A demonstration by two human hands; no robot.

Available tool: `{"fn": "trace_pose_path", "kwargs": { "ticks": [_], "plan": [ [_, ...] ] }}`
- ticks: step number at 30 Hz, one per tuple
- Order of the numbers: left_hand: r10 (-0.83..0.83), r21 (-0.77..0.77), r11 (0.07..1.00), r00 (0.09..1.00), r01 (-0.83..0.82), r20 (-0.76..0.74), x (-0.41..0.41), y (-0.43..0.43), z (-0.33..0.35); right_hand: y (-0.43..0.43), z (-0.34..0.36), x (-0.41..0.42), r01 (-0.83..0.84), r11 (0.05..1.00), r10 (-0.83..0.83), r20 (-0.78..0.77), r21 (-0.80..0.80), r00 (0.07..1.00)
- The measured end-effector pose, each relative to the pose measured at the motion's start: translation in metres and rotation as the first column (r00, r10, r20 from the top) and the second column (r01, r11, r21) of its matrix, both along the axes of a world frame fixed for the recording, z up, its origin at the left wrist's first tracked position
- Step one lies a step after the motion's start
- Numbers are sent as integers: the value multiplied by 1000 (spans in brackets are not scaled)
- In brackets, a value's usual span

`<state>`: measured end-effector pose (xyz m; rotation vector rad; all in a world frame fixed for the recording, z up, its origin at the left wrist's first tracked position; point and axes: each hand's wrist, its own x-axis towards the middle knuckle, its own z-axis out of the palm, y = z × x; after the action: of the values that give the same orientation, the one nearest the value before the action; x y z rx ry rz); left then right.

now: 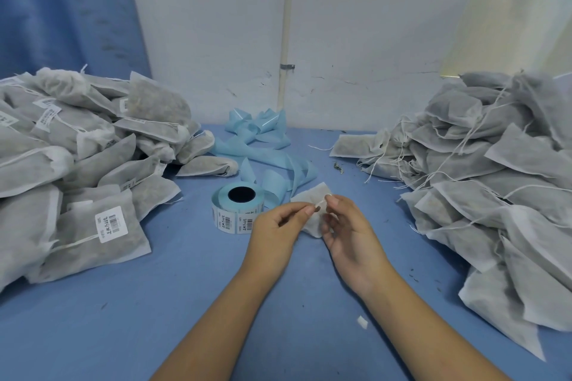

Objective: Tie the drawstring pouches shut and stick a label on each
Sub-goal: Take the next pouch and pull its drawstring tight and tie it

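Note:
A small white fabric pouch [309, 195] lies on the blue table between my hands, just right of the label roll [236, 210]. My left hand [278, 230] pinches its drawstring between thumb and forefinger at the pouch's near end. My right hand [346, 226] pinches the string from the other side, fingers curled over the pouch's right edge. The roll stands on its side with barcode labels facing me. The string itself is too thin to follow.
A heap of labelled pouches [77, 164] fills the left side. A heap of pouches without labels, strings loose [495, 179], fills the right. Spent blue backing tape [263, 145] trails behind the roll to the wall. A paper scrap [362, 322] lies near my right forearm.

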<state>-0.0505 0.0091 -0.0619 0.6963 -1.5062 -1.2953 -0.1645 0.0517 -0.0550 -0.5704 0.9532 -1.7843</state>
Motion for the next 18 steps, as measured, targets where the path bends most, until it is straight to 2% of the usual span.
{"fn": "trace_pose_path", "kwargs": {
  "ticks": [3, 5, 9, 12, 15, 18],
  "plan": [
    [5, -2, 1000, 1000, -5, 19, 0, 1, 0, -1, 2, 3, -36, 999, 35, 70, 16, 997],
    [65, 19, 998, 998, -65, -5, 1, -1, -1, 0, 3, 5, -94, 994, 90, 75, 54, 993],
    [174, -51, 983, 985, -174, -6, 3, -1, -1, 4, 9, 5, -319, 932, 323, 5, 171, 946],
    [191, -121, 975, 981, -186, 31, 3, 2, -1, 7, 12, 3, -436, 873, 448, -5, 220, 894],
    [171, -162, 974, 982, -157, 80, 3, 4, -1, 6, 12, 2, -444, 867, 460, -22, 225, 888],
    [174, -164, 974, 980, -157, 95, 4, 4, -1, 3, 7, 3, -368, 914, 372, 14, 169, 928]
  ]
}}
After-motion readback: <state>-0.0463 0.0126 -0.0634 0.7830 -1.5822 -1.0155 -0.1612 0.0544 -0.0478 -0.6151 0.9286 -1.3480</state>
